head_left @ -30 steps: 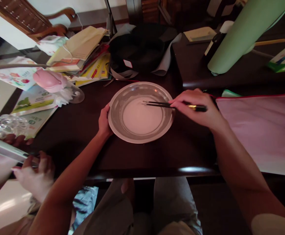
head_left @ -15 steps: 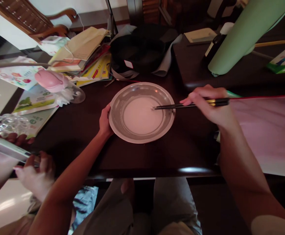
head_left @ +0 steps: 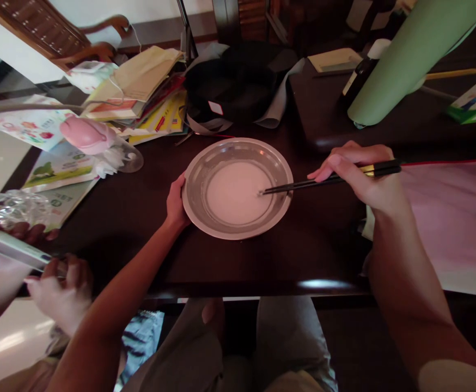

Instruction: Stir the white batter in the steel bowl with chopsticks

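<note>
A round metal bowl (head_left: 197, 215) rests on the dark table in front of me. Pale, milky liquid (head_left: 238, 193) covers its bottom. My left hand (head_left: 176, 202) grips the bowl's left rim, its fingers partly hidden beneath and behind the side. In my right hand (head_left: 360, 171) is a pair of black chopsticks (head_left: 303, 185) with gold bands near the top. They slant over the bowl's right rim, and their tips dip into the liquid right of its middle.
At the left edge another person's hands (head_left: 62, 291) hold a phone (head_left: 11, 249). Books and packets (head_left: 140, 81), a pink-topped dispenser (head_left: 86, 135) and a black round container (head_left: 230, 87) stand behind. A green roll (head_left: 401, 71), dark bottle (head_left: 358, 76) and pink cloth (head_left: 454, 218) lie rightward.
My right hand has moved a little to the right and slightly nearer me, and the chopstick tips have shifted the same way in the liquid. My left hand and the bowl stay nearly still.
</note>
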`<state>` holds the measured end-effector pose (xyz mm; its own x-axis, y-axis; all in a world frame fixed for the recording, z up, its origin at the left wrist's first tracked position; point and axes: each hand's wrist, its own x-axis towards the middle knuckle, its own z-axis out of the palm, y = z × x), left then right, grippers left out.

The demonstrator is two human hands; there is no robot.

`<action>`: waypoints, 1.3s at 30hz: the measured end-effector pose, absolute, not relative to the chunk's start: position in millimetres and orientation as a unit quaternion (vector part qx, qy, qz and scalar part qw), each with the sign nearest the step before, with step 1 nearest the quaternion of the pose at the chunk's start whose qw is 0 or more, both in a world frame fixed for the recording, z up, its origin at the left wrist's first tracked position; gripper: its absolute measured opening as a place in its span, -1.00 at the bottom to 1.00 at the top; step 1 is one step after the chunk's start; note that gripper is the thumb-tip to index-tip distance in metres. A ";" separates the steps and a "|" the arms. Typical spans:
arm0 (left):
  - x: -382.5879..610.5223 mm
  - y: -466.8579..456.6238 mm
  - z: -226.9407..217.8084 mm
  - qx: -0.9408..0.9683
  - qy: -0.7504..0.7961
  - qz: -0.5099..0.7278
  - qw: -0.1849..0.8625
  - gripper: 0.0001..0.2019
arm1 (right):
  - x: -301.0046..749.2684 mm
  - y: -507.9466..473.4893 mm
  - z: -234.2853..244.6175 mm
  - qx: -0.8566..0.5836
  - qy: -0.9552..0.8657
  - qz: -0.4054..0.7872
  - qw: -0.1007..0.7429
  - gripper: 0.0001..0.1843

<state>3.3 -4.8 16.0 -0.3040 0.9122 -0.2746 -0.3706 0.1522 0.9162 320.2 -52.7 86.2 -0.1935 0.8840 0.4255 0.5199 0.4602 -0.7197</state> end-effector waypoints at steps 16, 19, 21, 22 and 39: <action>1.3 -4.6 12.7 0.266 0.530 0.598 0.539 -0.82 | 310.8 -52.9 84.6 -0.406 -0.778 0.298 0.377 -0.72; -0.3 -3.6 12.6 0.269 0.531 0.594 0.541 -0.83 | 295.6 -47.5 75.3 -0.361 -0.821 0.272 0.348 -0.86; -0.8 -3.3 12.3 0.270 0.534 0.594 0.538 -0.82 | 297.3 -45.4 73.9 -0.390 -0.813 0.233 0.365 -0.87; -0.8 -3.3 12.1 0.271 0.534 0.595 0.536 -0.81 | 301.6 -45.7 75.5 -0.419 -0.796 0.216 0.380 -0.84; 0.3 -3.3 11.5 0.274 0.545 0.596 0.523 -0.81 | 318.0 -51.0 86.9 -0.470 -0.745 0.226 0.415 -0.69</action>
